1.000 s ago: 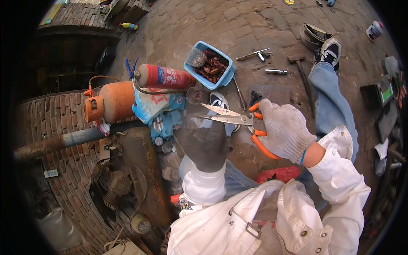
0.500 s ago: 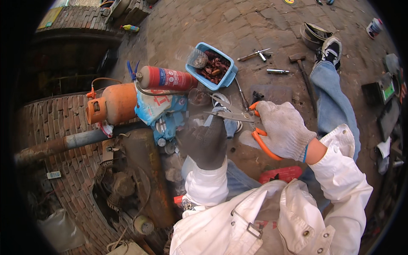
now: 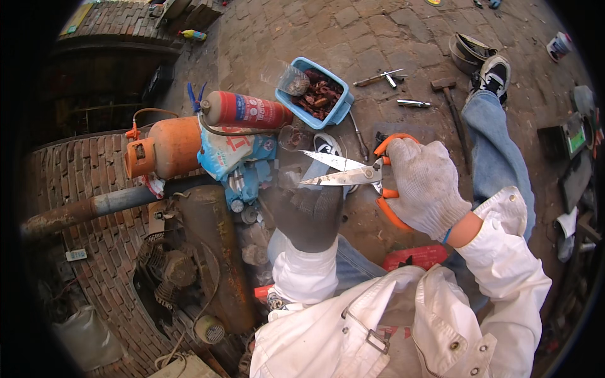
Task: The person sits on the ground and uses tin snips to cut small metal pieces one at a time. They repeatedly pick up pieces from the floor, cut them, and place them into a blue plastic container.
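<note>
Right hand (image 3: 426,187), centre right of frame, clenched on orange-handled scissors (image 3: 353,172), blades parted toward dark-gloved left hand (image 3: 307,211) at centre, apparently steadying something small for cutting; grip unclear. Blue tray (image 3: 315,94) above.

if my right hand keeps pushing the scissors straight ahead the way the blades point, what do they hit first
Probably the left hand: the scissors in the right hand point left with open blades, their tips just above its dark glove. Depth is unclear, so they may pass over it.
</note>
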The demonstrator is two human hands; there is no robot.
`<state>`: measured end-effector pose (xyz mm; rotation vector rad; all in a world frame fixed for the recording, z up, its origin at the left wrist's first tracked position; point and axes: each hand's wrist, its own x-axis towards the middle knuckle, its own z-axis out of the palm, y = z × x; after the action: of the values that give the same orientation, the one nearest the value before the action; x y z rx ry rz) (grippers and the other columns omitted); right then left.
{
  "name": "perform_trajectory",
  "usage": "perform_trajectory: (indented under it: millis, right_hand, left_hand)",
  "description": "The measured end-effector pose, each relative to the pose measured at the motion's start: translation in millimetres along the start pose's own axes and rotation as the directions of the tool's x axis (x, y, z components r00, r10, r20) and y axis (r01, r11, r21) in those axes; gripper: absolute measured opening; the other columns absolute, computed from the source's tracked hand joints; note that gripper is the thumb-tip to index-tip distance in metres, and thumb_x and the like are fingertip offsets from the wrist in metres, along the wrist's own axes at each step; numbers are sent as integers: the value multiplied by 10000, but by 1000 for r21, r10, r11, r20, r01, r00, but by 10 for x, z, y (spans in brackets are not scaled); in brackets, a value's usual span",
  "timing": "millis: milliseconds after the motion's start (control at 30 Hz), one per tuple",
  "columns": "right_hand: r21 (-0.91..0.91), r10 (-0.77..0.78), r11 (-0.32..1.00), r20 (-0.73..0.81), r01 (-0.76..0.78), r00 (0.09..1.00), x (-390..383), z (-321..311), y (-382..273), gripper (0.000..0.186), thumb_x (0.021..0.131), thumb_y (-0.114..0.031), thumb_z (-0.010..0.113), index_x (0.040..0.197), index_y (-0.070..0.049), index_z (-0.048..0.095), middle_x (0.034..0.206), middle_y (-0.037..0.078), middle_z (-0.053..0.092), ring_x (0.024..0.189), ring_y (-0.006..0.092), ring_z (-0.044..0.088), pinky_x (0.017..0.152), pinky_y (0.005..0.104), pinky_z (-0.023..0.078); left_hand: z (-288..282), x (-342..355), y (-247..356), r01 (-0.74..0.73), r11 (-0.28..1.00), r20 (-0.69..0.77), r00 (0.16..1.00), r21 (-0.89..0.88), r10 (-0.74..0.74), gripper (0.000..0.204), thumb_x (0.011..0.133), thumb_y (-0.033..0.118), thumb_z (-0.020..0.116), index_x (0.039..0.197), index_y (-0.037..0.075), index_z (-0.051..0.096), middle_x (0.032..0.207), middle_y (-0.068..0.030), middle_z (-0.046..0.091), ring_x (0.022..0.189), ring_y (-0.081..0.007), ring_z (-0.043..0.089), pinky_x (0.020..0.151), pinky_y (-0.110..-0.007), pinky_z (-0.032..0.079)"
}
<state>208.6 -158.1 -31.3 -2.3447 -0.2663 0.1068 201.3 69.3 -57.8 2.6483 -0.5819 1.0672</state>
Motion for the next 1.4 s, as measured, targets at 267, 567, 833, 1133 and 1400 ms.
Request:
perform_trajectory:
  millis: [267, 567, 833, 1133, 1400]
  right_hand:
    - [14, 115, 993, 84, -117, 990, 46, -4, 25, 538, 629, -206, 823, 1097, -105, 577, 971, 87, 687, 789, 331, 668, 729, 419, 517]
    - [-36, 33, 999, -93, -36, 995, 64, -2, 133, 443, 675, -277, 809, 1035, -114, 611, 935, 29, 678, 801, 252, 652, 698, 398, 459]
    - [-236, -140, 969, -278, 74, 950, 119, 54, 165, 374, 618, -242, 786, 926, -112, 617, 869, 44, 637, 740, 302, 575, 692, 434, 426]
    - [-207, -166, 972, -275, 110, 947, 122, 66, 164, 361, 652, -224, 774, 961, -136, 609, 848, 32, 640, 717, 299, 588, 689, 425, 431]
    - [-13, -12, 1000, -147, 10, 989, 131, 23, 95, 448, 608, -172, 830, 995, -141, 607, 856, 37, 682, 682, 244, 671, 640, 379, 504]
  left_hand:
    - [-108, 76, -32, -230, 970, 137, 966, 81, 218, 307, 790, 156, 747, 1091, 123, 704, 932, -103, 615, 737, -286, 608, 639, -407, 476]
    - [-74, 396, 155, 95, 956, 321, 947, -278, -1, 186, 823, 59, 703, 1007, 52, 728, 666, -62, 632, 562, -201, 582, 566, -321, 460]
    - [-214, 296, 197, 812, 81, 751, 568, -578, -337, 256, 931, 171, 635, 1054, -49, 678, 920, -71, 678, 786, -141, 602, 701, -269, 469]
    - [-200, 308, 246, 446, 715, 443, 871, -538, -210, 208, 899, 119, 608, 1058, 21, 702, 831, -166, 682, 726, -276, 659, 684, -345, 503]
    - [-243, 366, 295, 337, 829, 396, 905, -447, -155, 164, 875, 90, 618, 998, 35, 710, 832, -157, 691, 741, -311, 669, 686, -372, 512]
